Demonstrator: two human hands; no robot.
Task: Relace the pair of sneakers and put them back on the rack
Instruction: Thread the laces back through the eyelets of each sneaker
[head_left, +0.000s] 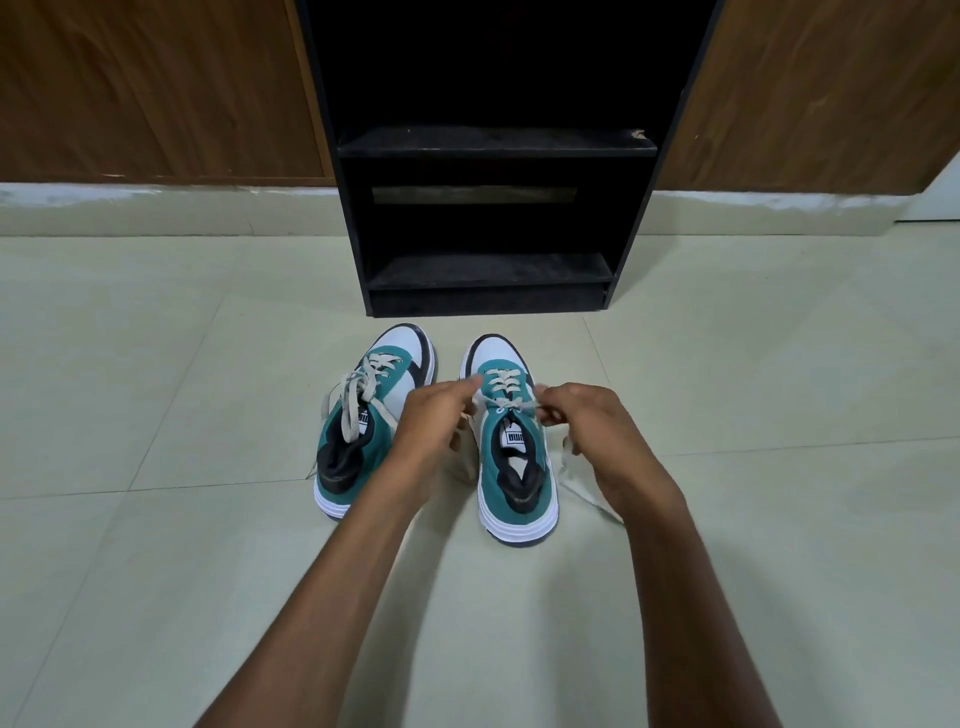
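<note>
Two teal, white and black sneakers stand side by side on the floor, toes toward the rack. The left sneaker (363, 426) has loose beige laces draped over its tongue. The right sneaker (514, 467) is laced across its upper eyelets. My left hand (434, 431) pinches the left end of the right sneaker's lace (506, 402), and my right hand (587, 431) pinches the right end. Both lace ends are pulled outward above the tongue. More lace trails on the floor beside my right wrist.
A black shoe rack (488, 218) with two bare shelves stands directly behind the sneakers on the pale tiled floor (156, 415). Brown wooden panels (156, 88) flank it on both sides, above a white skirting.
</note>
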